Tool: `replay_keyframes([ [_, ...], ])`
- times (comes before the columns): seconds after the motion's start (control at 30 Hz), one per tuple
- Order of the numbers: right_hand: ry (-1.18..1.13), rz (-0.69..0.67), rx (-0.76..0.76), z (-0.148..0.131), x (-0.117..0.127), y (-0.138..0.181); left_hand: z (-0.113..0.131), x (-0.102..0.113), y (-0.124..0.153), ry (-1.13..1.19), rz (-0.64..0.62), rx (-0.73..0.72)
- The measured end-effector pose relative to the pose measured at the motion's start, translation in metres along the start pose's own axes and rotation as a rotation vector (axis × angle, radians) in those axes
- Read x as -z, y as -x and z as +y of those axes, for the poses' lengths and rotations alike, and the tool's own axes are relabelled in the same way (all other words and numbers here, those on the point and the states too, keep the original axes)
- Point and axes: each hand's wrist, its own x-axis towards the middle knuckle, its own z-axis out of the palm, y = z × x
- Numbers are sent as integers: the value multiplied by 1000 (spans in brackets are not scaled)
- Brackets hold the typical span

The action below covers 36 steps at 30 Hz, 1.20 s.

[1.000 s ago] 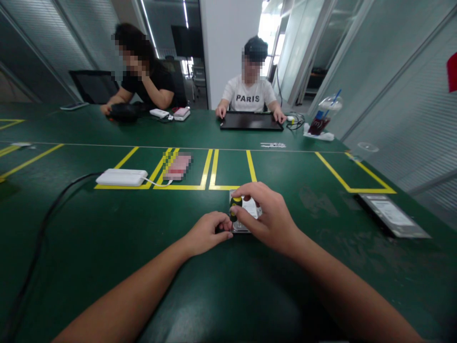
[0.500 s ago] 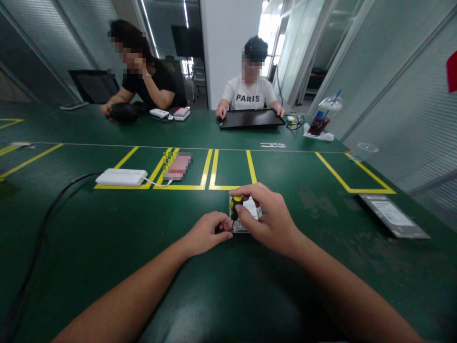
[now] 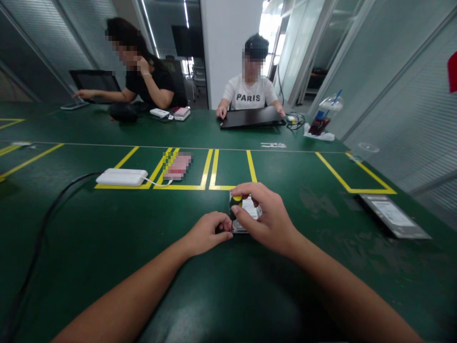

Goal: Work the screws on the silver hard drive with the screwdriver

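Note:
A small silver hard drive (image 3: 250,212) lies flat on the green table (image 3: 107,247) just in front of me. My right hand (image 3: 266,216) is curled round a short screwdriver with a yellow and black handle (image 3: 235,204), held upright over the drive's left edge. My left hand (image 3: 207,232) is closed, its fingertips pinched against the drive's near left corner beside the screwdriver's tip. What lies under the fingertips is hidden.
A white power bank (image 3: 121,177) with a cable and a pink phone (image 3: 177,166) lie to the left among yellow floor-tape lines. Another hard drive (image 3: 392,215) sits at the right. Two people sit across the table with a laptop (image 3: 252,118); a drink cup (image 3: 323,116) stands far right.
My right hand has shifted slightly round the screwdriver handle, the thumb lower. The person at the far left has stretched an arm out to the left. The laptop across the table tilted.

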Motion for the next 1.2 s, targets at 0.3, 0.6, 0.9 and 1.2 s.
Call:
replay_keyframes([
  [0.3,10,8,-23,-1,0,0,0,0,0,-12,0,-1],
  [0.6,13,20,12,0,-2,0,0,-1,0,-21,-1,-7],
  [0.9,-31,8,47,0,0,-1,-2,-1,0,-19,1,8],
  [1.2,10,14,35,-2,0,0,-1,-1,0,-19,6,-4],
])
